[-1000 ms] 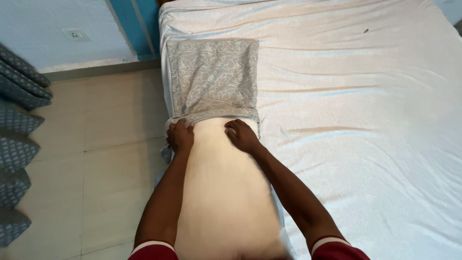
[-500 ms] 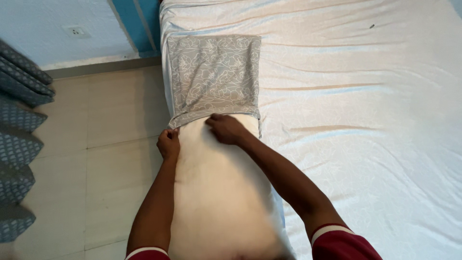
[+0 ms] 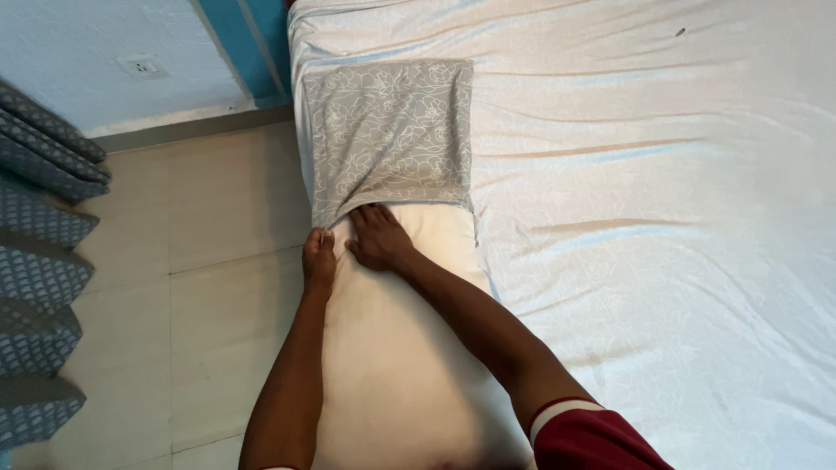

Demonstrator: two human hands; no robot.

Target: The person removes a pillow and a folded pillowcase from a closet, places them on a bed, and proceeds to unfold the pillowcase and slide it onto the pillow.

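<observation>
Two hands at the mouth of a grey patterned pillowcase, with a white pillow partly inside it.

Both lie along the left edge of the bed, the pillowcase in the upper middle of the frame and the bare pillow running down to the bottom edge. The left hand is closed on the pillow's left side just below the case's opening; the right hand lies flat with fingers spread narrow, its tips at or just under the hem. Judging by this, the pillow is about half sheathed. Drawing the cover further would need a firm grip on the hem at both corners. Tiled floor and curtain sit at left.
</observation>
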